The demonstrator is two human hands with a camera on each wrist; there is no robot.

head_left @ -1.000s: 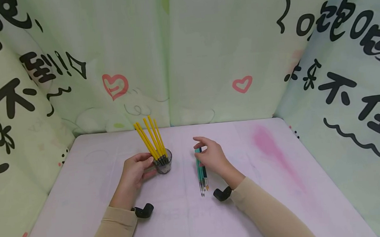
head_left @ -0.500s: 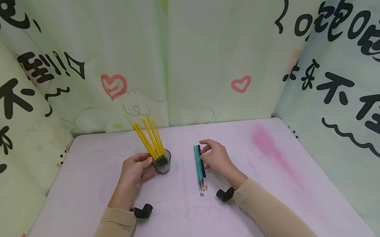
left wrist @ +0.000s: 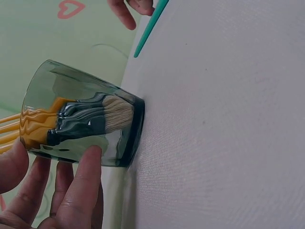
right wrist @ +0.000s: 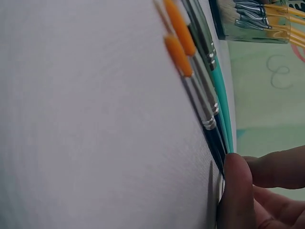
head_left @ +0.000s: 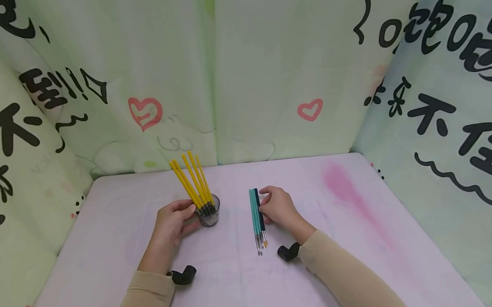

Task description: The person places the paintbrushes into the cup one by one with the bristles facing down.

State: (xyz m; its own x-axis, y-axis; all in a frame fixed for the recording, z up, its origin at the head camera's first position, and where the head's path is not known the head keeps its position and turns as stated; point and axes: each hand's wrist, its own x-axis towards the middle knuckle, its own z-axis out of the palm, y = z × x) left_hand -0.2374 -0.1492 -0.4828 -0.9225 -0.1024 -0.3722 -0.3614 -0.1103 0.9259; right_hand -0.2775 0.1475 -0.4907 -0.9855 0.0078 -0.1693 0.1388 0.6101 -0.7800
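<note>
My left hand [head_left: 172, 224] holds a small clear glass [head_left: 209, 219] standing on the table, its thumb near the rim and fingers along the side. Several yellow-handled paintbrushes [head_left: 195, 181] lean in the glass, pale bristles down, as the left wrist view shows. To the right lies a row of thinner brushes: teal paintbrushes [head_left: 254, 213] on the left, dark blue paintbrushes [right wrist: 215, 143] with orange bristles on the right. My right hand [head_left: 280, 209] pinches the dark blue handles between thumb and fingers; how many it grips is hidden. The row's bristles point toward me.
The table [head_left: 219, 284] has a pale pinkish cover with a bright pink smear [head_left: 348, 190] at the right. Printed curtains [head_left: 258, 69] with hearts and black lettering hang along its back and sides. A black wrist device [head_left: 289, 252] sits at each cuff.
My right hand drew back to the right of the brushes, then lowered, bringing thumb and fingers together at the dark blue handles. My left hand and the glass stay where they were.
</note>
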